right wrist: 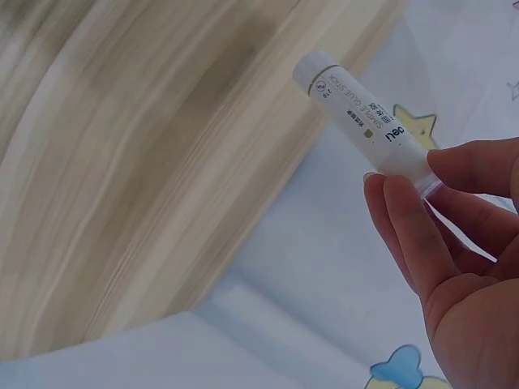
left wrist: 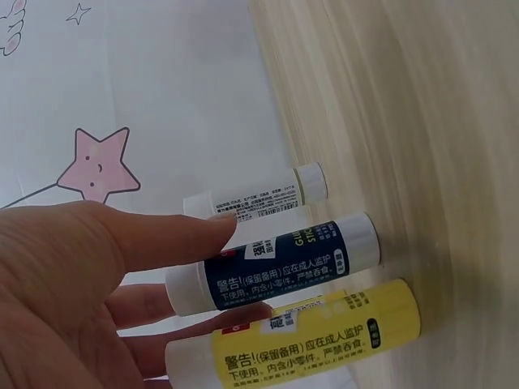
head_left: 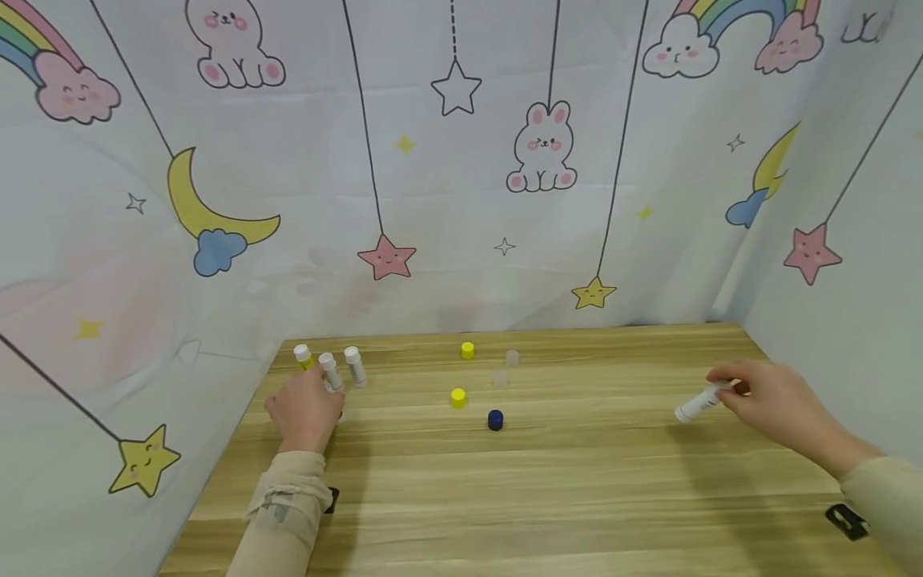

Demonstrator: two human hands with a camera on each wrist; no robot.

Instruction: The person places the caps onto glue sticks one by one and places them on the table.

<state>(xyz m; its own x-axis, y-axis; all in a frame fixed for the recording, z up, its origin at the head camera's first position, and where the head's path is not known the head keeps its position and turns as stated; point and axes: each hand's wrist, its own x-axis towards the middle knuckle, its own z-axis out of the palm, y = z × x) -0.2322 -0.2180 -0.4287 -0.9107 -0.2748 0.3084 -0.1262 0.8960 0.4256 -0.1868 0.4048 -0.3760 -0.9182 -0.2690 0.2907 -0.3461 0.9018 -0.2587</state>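
At the left of the table, my left hand [head_left: 306, 407] pinches a navy glue stick [left wrist: 272, 266] near its white end, thumb on one side and fingers on the other. A yellow glue stick [left wrist: 300, 336] stands close by the fingers. Two white glue sticks, one nearer [head_left: 330, 371] and one further right [head_left: 355, 366], stand beside them. Over the right side of the table, my right hand [head_left: 775, 405] holds another white glue stick [right wrist: 369, 121] by one end between thumb and fingertips. That stick is tilted, its other end pointing down and left in the head view.
Mid-table lie several loose caps: a far yellow cap [head_left: 468, 350], a near yellow cap [head_left: 458, 398], a dark blue cap [head_left: 495, 420] and clear caps [head_left: 512, 357]. A printed curtain [head_left: 461, 176] hangs behind and at both sides of the wooden table [head_left: 577, 481].
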